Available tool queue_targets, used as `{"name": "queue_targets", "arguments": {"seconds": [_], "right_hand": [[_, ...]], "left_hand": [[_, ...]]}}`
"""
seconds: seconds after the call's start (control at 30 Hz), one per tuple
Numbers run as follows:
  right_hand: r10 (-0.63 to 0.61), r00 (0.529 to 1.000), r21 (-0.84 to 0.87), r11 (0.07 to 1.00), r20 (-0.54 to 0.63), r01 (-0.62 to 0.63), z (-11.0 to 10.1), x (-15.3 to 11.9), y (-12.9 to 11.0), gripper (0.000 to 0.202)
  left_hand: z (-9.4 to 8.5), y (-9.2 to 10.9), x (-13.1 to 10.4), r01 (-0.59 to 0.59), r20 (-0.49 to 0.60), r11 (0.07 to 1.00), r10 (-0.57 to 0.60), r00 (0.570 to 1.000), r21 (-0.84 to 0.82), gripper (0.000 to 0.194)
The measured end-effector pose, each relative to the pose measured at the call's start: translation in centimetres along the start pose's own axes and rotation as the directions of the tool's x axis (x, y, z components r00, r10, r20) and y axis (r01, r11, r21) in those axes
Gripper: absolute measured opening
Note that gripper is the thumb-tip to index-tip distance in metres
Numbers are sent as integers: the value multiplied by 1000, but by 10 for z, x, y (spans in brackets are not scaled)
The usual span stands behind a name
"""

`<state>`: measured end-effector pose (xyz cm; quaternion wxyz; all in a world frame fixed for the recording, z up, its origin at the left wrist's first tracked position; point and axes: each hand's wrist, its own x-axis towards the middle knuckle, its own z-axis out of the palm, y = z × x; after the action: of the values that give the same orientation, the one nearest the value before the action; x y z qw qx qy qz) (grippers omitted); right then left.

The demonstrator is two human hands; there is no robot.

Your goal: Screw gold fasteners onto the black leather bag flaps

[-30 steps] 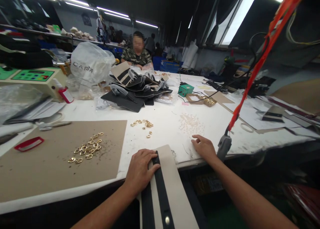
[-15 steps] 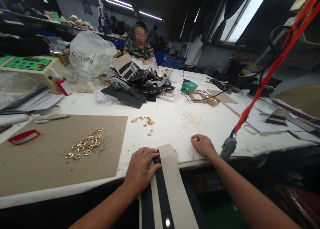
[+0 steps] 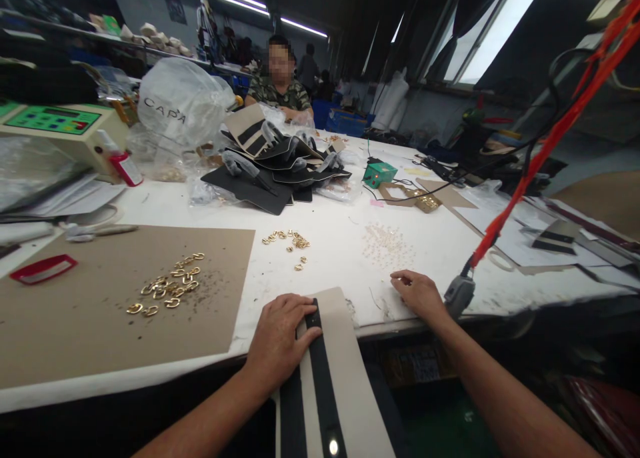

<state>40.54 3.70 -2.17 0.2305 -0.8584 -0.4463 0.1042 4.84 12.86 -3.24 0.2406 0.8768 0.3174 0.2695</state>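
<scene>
My left hand (image 3: 280,331) grips a beige panel with black straps (image 3: 345,365), its thumb and fingertips resting at the top end of one black strap (image 3: 323,378). The panel's upper end lies on the table edge and the rest slopes down towards me. A bright round metal spot shows low on that strap. My right hand (image 3: 419,295) hovers at or just over the white table, its thumb and forefinger curled together in a pinch. Whatever they hold, if anything, is too small to tell. Just beyond it lie many tiny clear pieces (image 3: 387,245).
Gold rings (image 3: 173,288) lie on a brown board (image 3: 100,338), and smaller gold hardware (image 3: 295,240) nearby. A stack of black panels (image 3: 285,165) stands ahead, with a person (image 3: 280,91) behind. A grey device (image 3: 459,291) hangs from an orange-wrapped cable (image 3: 525,185) at right.
My right hand has moved slightly right, away from the tiny clear pieces. My left hand stays on the panel. The view has shifted a little.
</scene>
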Motion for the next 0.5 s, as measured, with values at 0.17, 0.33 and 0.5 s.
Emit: {"name": "queue_targets", "arguments": {"seconds": [0.17,0.33,0.5], "right_hand": [[-6,999,-107,994,33,10,8,5,-1,29],[2,995,-205,978,103,20,7,12,-9,21],[13,973,-281,958,232,54,-8,26,-28,9]], "left_hand": [[-1,1,-1,7,8,1000,-7,1000,7,31],[-2,2,-1,6,7,1000,-6,1000,10,32],[-2,2,0,8,9,1000,-8,1000,11,33]]}}
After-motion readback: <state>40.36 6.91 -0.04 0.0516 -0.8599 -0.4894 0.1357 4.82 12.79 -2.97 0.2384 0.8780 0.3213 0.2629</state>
